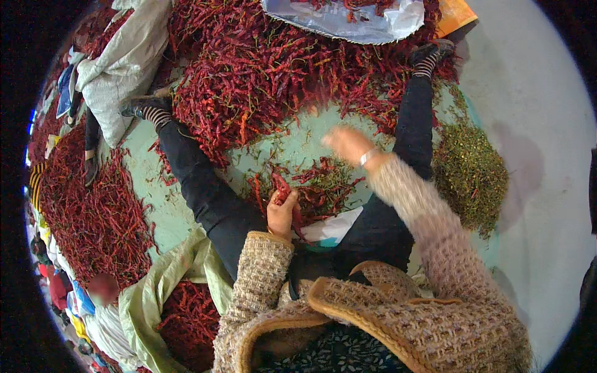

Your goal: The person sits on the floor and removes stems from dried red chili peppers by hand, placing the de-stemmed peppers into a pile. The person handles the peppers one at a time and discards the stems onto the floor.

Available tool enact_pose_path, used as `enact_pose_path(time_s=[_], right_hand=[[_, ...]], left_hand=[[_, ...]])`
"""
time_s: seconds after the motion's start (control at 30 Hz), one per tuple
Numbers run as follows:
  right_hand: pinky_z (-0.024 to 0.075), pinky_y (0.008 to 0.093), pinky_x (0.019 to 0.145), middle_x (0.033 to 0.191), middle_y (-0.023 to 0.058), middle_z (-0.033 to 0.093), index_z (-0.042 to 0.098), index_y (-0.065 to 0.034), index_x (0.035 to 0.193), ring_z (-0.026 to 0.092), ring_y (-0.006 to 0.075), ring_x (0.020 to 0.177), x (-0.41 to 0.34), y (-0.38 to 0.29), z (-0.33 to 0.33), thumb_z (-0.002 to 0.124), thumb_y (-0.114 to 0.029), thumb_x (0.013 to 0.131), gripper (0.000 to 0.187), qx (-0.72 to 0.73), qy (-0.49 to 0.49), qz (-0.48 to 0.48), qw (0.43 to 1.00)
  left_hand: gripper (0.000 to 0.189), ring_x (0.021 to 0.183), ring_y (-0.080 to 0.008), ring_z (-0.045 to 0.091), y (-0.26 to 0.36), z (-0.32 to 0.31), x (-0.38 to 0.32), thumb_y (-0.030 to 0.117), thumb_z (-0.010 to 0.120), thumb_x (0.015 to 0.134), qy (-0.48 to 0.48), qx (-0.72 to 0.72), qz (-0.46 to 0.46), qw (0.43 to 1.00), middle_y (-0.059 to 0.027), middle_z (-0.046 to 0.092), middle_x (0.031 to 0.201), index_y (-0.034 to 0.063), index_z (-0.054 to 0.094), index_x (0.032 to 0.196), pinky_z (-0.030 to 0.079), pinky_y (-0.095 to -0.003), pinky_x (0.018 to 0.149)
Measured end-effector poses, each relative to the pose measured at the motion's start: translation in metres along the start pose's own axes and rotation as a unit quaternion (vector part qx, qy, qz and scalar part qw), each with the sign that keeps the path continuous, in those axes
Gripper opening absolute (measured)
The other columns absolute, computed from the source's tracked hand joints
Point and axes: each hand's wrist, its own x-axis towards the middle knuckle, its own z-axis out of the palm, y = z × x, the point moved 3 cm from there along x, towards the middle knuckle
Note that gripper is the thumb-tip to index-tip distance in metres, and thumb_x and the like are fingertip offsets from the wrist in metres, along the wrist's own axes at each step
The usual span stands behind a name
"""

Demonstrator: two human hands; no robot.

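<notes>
Between my outstretched legs, my left hand (281, 214) is closed around a few dried red chillies (281, 183). My right hand (345, 142), blurred and wearing a pale band at the wrist, hovers to the upper right of it; whether its fingers hold anything is unclear. Below the two hands lies a small heap of red chillies (322, 198) mixed with green stems. A large pile of dried red chillies (261, 79) spreads beyond, around my feet.
A woven sack (373, 28) with chillies sits atop the pile. Stems and debris (471, 172) are heaped right of my leg. At left are a white sack (109, 88), another chilli pile (93, 219), a co-worker's foot (91, 170) and an open sack (154, 303) holding chillies.
</notes>
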Motion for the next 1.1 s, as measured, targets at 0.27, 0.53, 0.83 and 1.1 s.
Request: enact_pose_path(time_s=[0.27,0.53,0.83,1.1], right_hand=[[0.0460,0.0443,0.075,0.096,0.0182,0.059,0.058,-0.0045,0.099,0.057,0.0337,0.088,0.066,0.115,0.018,0.042,-0.023,0.085,0.028,-0.243,0.146,0.055,0.957],[0.0423,0.0462,0.067,0.087,0.0206,0.054,0.051,0.0014,0.090,0.053,0.0383,0.079,-0.034,0.003,0.087,0.048,-0.019,0.083,0.022,-0.073,0.138,-0.126,0.980],[0.0421,0.0422,0.059,0.071,0.0206,0.056,0.054,0.0018,0.077,0.055,0.0367,0.068,-0.072,-0.041,0.100,0.056,-0.005,0.074,0.007,0.065,0.085,-0.216,0.970],[0.0402,0.0331,0.047,0.057,0.0115,0.051,0.050,0.0025,0.074,0.052,0.0194,0.047,-0.090,-0.061,0.086,0.050,-0.010,0.082,0.015,0.135,0.073,-0.193,0.969]], left_hand=[[0.015,0.056,-0.0095,0.051,-0.018,0.010,0.011,0.016,0.068,0.072,-0.045,0.058,-0.088,0.993,0.0003,0.059,0.069,0.0086,0.060,0.082,0.042,-0.0257,0.049],[0.019,0.060,-0.0065,0.050,0.013,0.021,-0.001,0.015,0.069,0.074,-0.032,-0.007,0.044,0.999,0.0006,0.059,0.075,0.0045,0.061,0.088,0.041,-0.0229,0.055],[0.025,0.071,-0.0079,0.054,-0.002,0.017,0.005,0.015,0.067,0.072,-0.068,0.068,0.112,0.989,-0.0013,0.062,0.079,0.0017,0.062,0.093,0.045,-0.0262,0.068],[0.019,0.065,-0.0087,0.052,-0.022,0.016,0.018,0.013,0.062,0.077,-0.106,-0.002,0.079,0.991,-0.0002,0.061,0.075,0.0028,0.063,0.093,0.044,-0.0265,0.063]])
